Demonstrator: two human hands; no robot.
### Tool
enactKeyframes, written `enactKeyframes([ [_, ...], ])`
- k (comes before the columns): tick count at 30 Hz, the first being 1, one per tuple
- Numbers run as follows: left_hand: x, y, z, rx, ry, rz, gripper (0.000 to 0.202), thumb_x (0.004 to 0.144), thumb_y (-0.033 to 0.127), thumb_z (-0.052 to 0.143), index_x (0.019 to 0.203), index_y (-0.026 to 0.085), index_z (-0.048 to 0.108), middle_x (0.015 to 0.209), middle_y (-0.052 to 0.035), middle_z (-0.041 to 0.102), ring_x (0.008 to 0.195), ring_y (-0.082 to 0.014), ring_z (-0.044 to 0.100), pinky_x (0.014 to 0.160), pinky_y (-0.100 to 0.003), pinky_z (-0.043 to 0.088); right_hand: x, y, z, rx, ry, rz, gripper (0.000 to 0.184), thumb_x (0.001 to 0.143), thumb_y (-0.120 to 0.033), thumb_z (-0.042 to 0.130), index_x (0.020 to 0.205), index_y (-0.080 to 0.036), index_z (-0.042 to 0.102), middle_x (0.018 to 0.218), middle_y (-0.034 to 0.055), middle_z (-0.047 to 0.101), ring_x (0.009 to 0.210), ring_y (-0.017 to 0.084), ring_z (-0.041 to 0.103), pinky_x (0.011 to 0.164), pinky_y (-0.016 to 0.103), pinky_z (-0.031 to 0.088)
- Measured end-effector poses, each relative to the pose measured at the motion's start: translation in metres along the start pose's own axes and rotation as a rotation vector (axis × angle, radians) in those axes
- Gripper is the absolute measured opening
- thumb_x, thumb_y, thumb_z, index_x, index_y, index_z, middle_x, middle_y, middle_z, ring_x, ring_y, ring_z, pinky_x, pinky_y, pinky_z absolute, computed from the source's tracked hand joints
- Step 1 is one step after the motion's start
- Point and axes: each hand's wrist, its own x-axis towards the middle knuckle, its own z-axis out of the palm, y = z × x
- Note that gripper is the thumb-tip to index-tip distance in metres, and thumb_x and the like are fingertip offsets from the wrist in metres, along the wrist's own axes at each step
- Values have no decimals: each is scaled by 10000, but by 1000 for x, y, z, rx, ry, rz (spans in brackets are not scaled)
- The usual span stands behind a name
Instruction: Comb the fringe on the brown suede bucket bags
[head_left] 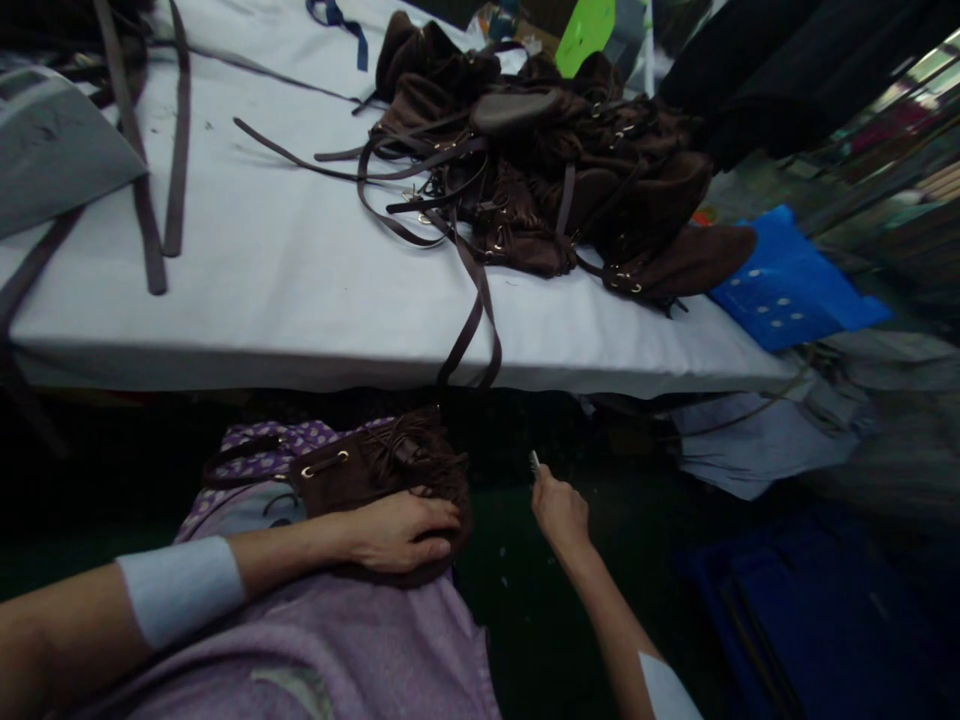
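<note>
Left hand [401, 530] lies atop brown bag [352, 470], fingers [442, 517] seemingly curled over.

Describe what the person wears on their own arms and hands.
The left hand and right hand are bare, without gloves. A wide, plain white band wraps the left forearm; a second white band sits further up the right arm, partly cut off by the picture's edge.

Dark brown suede bag [375, 470] slumped on your lap [360, 640], fringe bunched at top, gold eyelets showing, your left hand [401, 530] flat on it. Small pale piece [534, 461], too small to identify, pinched upright in your right hand [559, 510], near the bag.
</note>
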Motion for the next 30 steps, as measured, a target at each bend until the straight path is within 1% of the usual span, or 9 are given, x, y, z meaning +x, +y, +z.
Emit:
enactKeyframes([
  [2, 11, -5, -2, -205, 176, -71, 397, 921, 309, 428, 1291, 184, 504, 1349, -96, 527, 1255, -222, 461, 1090, -397, 306, -22, -13, 1, 62, 86, -135, 362, 979, -247, 322, 1263, -180, 535, 801, 74, 688, 703, 166, 671, 618, 232, 440],
  [5, 22, -12, -2, -530, 425, -221, 416, 943, 363, 377, 1294, 169, 487, 1315, -99, 551, 1229, -210, 484, 1078, -394, 337, -54, -45, 2, 179, 264, -576, 360, 952, -196, 362, 1258, -175, 552, 836, 66, 667, 742, 136, 623, 667, 217, 416],
  [7, 25, -14, -1, -645, 485, -249, 411, 945, 389, 365, 1253, 167, 522, 1272, -93, 582, 1198, -212, 511, 1064, -388, 358, -69, -63, 0, 186, 281, -841, 374, 913, -137, 400, 1250, -168, 559, 814, 65, 656, 748, 145, 594, 667, 230, 410],
  [9, 24, -14, -1, -641, 517, -236, 418, 949, 405, 355, 1238, 165, 539, 1276, -85, 581, 1212, -214, 500, 1078, -377, 342, -74, -74, -2, 149, 209, -939, 394, 892, -120, 429, 1266, -178, 538, 839, 67, 659, 770, 160, 588, 644, 240, 412],
  [13, 16, -10, 0, -537, 558, -221, 455, 958, 436, 317, 1278, 179, 514, 1327, -69, 554, 1265, -215, 455, 1104, -366, 308, -65, -76, 5, 50, 29, -710, 382, 900, -131, 438, 1275, -172, 491, 932, 100, 668, 847, 184, 625, 654, 250, 448],
  [18, 8, -3, -1, -399, 481, -216, 417, 969, 375, 295, 1282, 207, 513, 1375, -71, 514, 1299, -221, 419, 1102, -410, 279, -46, -64, 29, -11, -14, -453, 337, 886, -39, 377, 1188, -112, 506, 883, 133, 673, 809, 194, 664, 674, 264, 487],
  [21, 8, 1, 2, -151, 241, -137, 356, 933, 276, 382, 1256, 234, 526, 1356, -66, 533, 1338, -248, 358, 1094, -484, 219, -41, -67, 39, 4, -24, -369, 348, 905, -43, 341, 1218, -110, 477, 897, 136, 675, 831, 207, 679, 682, 275, 499],
  [25, 11, 0, 14, 78, -108, 35, 260, 901, 224, 427, 1110, 218, 581, 1186, -78, 641, 1174, -247, 528, 1079, -500, 191, -33, -80, 48, 41, -50, -242, 351, 894, -30, 364, 1205, -126, 498, 923, 144, 684, 865, 208, 692, 700, 267, 501],
  [30, 9, -4, 20, 198, -152, 87, 173, 895, 207, 425, 909, 201, 597, 984, -49, 691, 979, -223, 621, 969, -396, 322, -12, -23, 39, 49, -131, 32, 207, 854, -48, 458, 902, -89, 654, 755, 161, 694, 705, 234, 707, 562, 244, 478],
])
